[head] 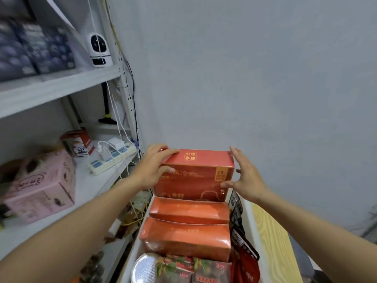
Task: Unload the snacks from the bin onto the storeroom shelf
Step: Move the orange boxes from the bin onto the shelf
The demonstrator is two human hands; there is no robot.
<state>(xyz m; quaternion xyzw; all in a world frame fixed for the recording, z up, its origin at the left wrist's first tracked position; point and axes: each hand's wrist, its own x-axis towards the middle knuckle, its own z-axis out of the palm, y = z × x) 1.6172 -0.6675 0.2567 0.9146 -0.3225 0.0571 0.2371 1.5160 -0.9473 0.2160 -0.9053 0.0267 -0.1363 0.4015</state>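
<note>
A white bin stands in front of me, packed with snacks. At its far end a red snack box with gold characters sticks up higher than the others. My left hand grips its left top corner. My right hand is at its right side with fingers spread, thumb touching the front edge. Two more red boxes lie behind it in the bin, then red snack packets and a foil-lidded cup nearest me. The white metal shelf is at the left.
On the shelf sit a pink box, a small red carton and a power strip with plugged cables. A white camera and dark boxes are one level up. A grey wall lies ahead; a yellow surface is at the right.
</note>
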